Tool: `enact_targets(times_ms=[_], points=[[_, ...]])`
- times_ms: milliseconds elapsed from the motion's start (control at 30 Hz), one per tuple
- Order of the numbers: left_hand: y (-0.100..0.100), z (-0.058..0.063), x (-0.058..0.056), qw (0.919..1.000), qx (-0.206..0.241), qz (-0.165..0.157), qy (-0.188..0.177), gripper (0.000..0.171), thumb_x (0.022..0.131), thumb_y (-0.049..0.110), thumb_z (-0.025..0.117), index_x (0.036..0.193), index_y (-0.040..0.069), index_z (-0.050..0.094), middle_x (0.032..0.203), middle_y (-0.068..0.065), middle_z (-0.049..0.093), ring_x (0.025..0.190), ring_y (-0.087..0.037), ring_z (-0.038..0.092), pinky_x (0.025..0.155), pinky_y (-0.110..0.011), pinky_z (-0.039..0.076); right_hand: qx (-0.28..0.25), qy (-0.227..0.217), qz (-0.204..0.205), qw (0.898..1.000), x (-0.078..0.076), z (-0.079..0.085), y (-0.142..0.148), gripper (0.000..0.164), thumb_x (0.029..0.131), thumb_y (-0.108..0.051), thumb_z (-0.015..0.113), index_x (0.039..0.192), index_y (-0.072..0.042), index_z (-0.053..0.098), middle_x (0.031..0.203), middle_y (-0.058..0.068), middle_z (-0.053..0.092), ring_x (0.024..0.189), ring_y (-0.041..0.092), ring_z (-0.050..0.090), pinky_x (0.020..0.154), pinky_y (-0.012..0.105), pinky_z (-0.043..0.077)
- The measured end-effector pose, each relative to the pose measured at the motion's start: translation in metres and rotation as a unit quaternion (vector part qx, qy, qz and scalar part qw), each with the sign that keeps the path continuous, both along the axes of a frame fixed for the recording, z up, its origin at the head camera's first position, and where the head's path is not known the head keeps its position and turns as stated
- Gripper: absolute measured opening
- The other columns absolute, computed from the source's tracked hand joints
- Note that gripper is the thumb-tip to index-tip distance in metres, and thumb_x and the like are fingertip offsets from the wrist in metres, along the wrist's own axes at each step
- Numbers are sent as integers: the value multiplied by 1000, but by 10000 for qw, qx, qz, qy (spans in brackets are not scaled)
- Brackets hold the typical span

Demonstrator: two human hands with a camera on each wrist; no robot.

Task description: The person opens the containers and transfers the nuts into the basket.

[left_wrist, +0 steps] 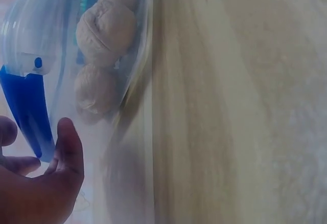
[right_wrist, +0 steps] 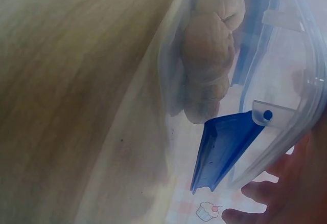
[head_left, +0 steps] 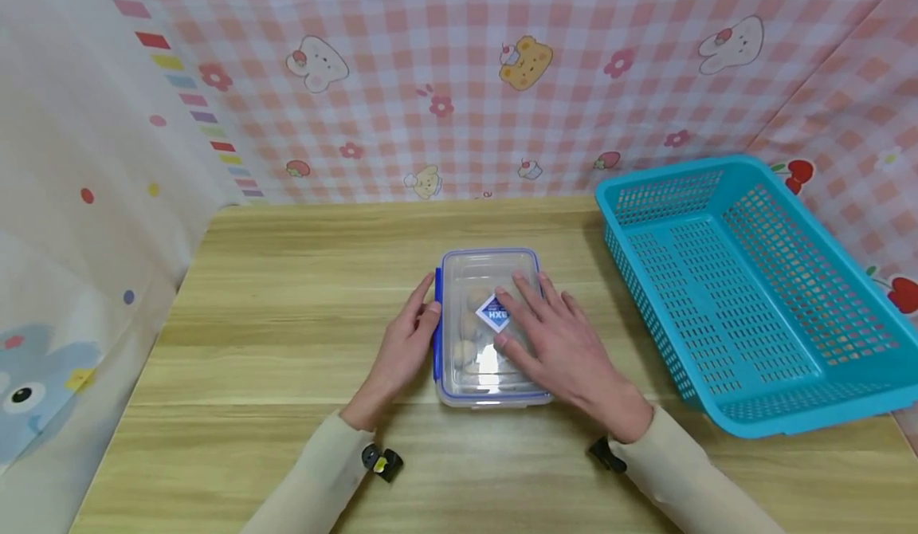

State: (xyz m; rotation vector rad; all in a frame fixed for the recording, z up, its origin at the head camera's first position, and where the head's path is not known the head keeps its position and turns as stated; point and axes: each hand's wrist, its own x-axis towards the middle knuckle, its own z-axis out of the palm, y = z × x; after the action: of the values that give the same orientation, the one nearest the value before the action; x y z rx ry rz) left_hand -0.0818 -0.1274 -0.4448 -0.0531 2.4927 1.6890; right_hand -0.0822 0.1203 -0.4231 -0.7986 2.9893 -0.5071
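The clip-lid food box (head_left: 459, 323) sits on the tabletop (head_left: 301, 319). Its lid (head_left: 495, 267) is on top, with a sticker (head_left: 493, 313) on it. Round lumps (left_wrist: 106, 32) lie in the box, next to each other. One clip (head_left: 437, 335) is on the box's left side, and the left grip (head_left: 402, 351) is right by it. The right grip (head_left: 562, 343) is over the right part of the lid. A basket (head_left: 724, 303) stands to the right of the box, apart from it, and reaches farther back. One cloth (head_left: 430, 80) hangs behind the tabletop, and another cloth (head_left: 93, 143) hangs to its left.
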Motion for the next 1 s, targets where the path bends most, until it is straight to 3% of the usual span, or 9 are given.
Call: enact_targets(times_ms=[233, 333, 400, 500, 600, 800, 1000], points=[[6, -1, 0, 9999, 25, -84, 63, 58, 113, 36, 40, 167, 22, 22, 147, -20, 56, 117, -33, 64, 98, -50, 56, 71, -51, 48, 10000, -1, -1, -2, 67, 107, -60, 39, 162, -23, 38, 172, 10, 18, 158, 39, 9, 120, 68, 23], [7, -3, 0, 9998, 76, -79, 171, 58, 114, 35, 39, 167, 20, 21, 151, -21, 53, 120, -34, 64, 100, -50, 56, 81, -39, 60, 9999, -1, -2, -2, 65, 107, -58, 39, 162, -22, 39, 172, 10, 18, 158, 39, 8, 120, 68, 23], [8, -5, 0, 9996, 132, -70, 229, 57, 114, 33, 38, 167, 19, 21, 158, -18, 45, 129, -35, 60, 107, -50, 51, 79, -8, 65, 9999, -1, -3, -2, 64, 107, -57, 40, 161, -22, 40, 172, 10, 19, 158, 39, 9, 120, 68, 24], [10, -6, 0, 9993, 170, -85, 316, 56, 115, 31, 34, 167, 17, 20, 168, -10, 30, 147, -32, 42, 119, -48, 37, 51, 21, 59, 10000, -1, -4, -2, 63, 108, -55, 40, 161, -22, 41, 172, 10, 19, 158, 39, 10, 120, 68, 25], [11, -6, -1, 9992, 171, -74, 346, 54, 115, 29, 31, 167, 16, 20, 170, -5, 23, 154, -25, 26, 125, -44, 24, 20, 58, 52, 10000, -1, -5, -2, 62, 108, -54, 41, 161, -21, 42, 172, 10, 20, 158, 40, 10, 119, 68, 26], [12, -6, -3, 9992, 138, -99, 363, 52, 115, 23, 30, 166, 15, 21, 170, -5, 23, 154, -22, 24, 125, -40, 22, -58, 130, 64, 9999, -1, -7, -2, 61, 108, -53, 42, 160, -21, 42, 171, 11, 21, 157, 41, 12, 118, 68, 28], [7, -8, -3, 9982, -103, 64, 581, 51, 114, 10, 31, 162, -1, 23, 166, -19, 27, 152, -32, 27, 125, -46, 24, -102, 163, 117, 9997, -1, -8, 0, 59, 109, -49, 42, 160, -20, 43, 171, 11, 21, 157, 41, 13, 118, 66, 30]])
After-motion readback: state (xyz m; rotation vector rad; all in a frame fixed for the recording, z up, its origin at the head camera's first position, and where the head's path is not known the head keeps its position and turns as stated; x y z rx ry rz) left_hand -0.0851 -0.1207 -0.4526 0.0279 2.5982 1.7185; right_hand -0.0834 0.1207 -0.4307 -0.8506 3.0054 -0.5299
